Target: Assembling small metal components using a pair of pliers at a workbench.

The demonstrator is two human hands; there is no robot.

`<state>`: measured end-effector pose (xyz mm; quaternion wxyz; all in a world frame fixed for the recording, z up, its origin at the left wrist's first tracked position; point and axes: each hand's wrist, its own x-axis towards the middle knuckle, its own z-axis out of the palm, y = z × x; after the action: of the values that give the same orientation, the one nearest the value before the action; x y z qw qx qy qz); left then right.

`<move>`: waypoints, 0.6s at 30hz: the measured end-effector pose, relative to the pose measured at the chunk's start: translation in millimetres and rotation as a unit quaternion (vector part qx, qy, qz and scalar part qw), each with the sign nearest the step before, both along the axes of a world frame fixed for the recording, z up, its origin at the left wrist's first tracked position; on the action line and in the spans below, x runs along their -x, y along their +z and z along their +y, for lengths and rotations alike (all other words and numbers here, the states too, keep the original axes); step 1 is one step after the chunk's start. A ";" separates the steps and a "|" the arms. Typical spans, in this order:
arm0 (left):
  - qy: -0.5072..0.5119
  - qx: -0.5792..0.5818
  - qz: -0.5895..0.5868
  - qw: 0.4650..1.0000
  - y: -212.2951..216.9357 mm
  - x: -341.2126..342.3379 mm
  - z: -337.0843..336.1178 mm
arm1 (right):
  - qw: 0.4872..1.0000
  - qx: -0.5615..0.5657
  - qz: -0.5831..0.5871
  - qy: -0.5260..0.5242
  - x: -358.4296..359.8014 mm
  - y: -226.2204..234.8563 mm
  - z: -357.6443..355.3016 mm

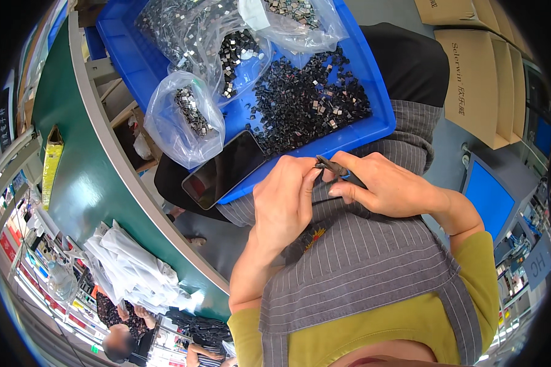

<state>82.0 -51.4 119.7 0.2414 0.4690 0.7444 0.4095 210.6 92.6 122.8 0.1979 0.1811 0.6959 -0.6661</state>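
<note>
Above my lap, just past the near rim of a blue plastic tray (pixel 382 122), my two hands meet. My right hand (pixel 389 183) is closed around small cutting pliers (pixel 351 176) with dark jaws and blue-marked handles. Its jaws touch a tiny black piece (pixel 319 165), pinched by my left hand (pixel 283 197) between thumb and forefinger. The piece is mostly covered by the fingers. A wide pile of small black parts (pixel 309 101), some with shiny silver faces, lies loose in the tray. Clear plastic bags (pixel 187 116) of similar small parts fill its far and left side.
A smartphone (pixel 225 171) with a dark screen leans on the tray's near left corner. To the left runs a green-topped table (pixel 92 177) bearing white plastic bags (pixel 131 266) and a yellow box (pixel 52 168). Cardboard boxes (pixel 480 85) and a monitor (pixel 488 192) stand right. Other people sit lower left.
</note>
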 end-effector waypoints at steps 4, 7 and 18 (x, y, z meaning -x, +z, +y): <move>-0.021 -0.045 0.111 0.993 -7.1 -0.8 0.3 | 0.996 0.062 -0.057 0.003 6.3 10.4 7.3; 0.005 -0.079 0.148 0.986 -10.5 -2.8 1.4 | 0.993 0.104 -0.054 -0.022 7.6 10.9 6.1; 0.031 -0.021 -0.596 0.802 -1.8 9.1 4.6 | 0.994 -0.073 0.083 -0.022 -0.8 -2.8 -0.8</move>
<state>72.9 -46.8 117.9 0.6148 0.1139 0.4591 0.6311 211.4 91.8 120.0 0.1104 0.1547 0.7527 -0.6303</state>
